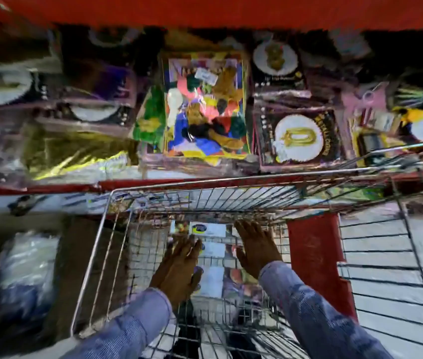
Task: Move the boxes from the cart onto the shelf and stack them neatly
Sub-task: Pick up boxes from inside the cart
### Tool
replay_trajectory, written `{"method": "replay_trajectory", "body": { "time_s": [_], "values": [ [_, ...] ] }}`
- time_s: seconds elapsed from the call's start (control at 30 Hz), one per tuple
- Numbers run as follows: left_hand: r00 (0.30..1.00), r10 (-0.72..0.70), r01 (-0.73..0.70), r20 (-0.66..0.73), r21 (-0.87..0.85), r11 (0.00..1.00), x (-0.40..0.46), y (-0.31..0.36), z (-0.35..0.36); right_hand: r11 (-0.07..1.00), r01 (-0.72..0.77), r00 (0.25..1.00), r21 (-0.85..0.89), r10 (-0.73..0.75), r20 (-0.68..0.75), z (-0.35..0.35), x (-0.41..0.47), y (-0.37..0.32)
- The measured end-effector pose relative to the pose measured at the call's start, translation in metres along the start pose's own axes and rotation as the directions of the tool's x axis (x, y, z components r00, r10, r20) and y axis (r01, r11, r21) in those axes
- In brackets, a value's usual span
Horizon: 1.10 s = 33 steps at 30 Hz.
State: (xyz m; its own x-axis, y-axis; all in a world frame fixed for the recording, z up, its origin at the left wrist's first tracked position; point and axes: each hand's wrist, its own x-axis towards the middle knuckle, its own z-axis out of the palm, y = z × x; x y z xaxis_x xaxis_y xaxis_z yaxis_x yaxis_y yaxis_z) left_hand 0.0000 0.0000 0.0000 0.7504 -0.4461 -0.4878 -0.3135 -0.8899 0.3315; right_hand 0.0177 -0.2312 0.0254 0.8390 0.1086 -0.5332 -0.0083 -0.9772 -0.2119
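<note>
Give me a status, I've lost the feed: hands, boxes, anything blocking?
Left hand and right hand down in the wire cart, open, flanking the boxes. Nothing lifted yet. Shelf ahead crowded with packaged goods.

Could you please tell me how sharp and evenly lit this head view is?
Head view: motion blur smears the shelf packets; wide-angle distortion bends the cart rim; both hands, left hand and right hand, and boxes are soft; upper right is dark.
</note>
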Motion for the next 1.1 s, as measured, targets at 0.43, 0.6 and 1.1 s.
{"method": "replay_trajectory", "body": {
  "time_s": [0.43, 0.6, 1.1],
  "values": [
    [0.996, 0.078, -0.09, 0.051, 0.302, 0.949, 0.09, -0.018, 0.066, 0.983, 0.161, 0.977, -0.092, -0.146, 0.152, 0.064, 0.121, 0.01],
    [0.993, 0.107, -0.114, 0.04, 0.337, 0.935, 0.102, -0.023, 0.068, 0.961, 0.199, 0.976, -0.194, -0.175, 0.132, 0.076, 0.138, 0.007],
    [0.996, 0.091, -0.08, -0.02, 0.302, 0.95, 0.049, -0.006, -0.004, 0.896, 0.302, 0.953, -0.326, -0.292, 0.082, -0.02, 0.075, 0.011]
  ]
}}
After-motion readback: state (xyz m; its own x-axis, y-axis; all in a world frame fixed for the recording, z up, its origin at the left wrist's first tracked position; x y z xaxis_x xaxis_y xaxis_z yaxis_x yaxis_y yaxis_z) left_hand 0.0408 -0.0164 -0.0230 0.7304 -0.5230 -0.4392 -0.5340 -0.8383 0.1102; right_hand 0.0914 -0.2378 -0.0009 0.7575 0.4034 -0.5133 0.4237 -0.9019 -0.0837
